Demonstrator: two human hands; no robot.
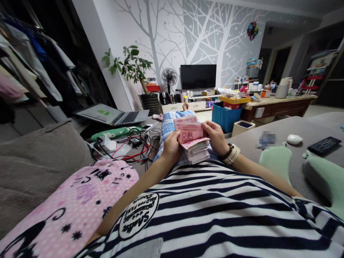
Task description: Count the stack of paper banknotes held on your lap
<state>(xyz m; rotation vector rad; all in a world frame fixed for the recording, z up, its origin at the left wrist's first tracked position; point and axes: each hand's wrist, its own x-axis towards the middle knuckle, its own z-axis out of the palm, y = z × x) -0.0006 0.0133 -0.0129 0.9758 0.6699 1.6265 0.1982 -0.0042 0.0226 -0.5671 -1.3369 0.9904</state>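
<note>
Both hands are on a fat stack of pink banknotes (194, 143) over the lap, left hand (171, 147) gripping its edge, right hand (215, 136) pinching the top notes.

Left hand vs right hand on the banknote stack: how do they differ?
The left hand has a bare wrist; the right hand wears a dark bead bracelet and a cream watch band. The left hand grips the left side of the pink banknote stack, while the right hand covers its right side with fingers curled over the top notes. Both touch the stack, held above the lap.
</note>
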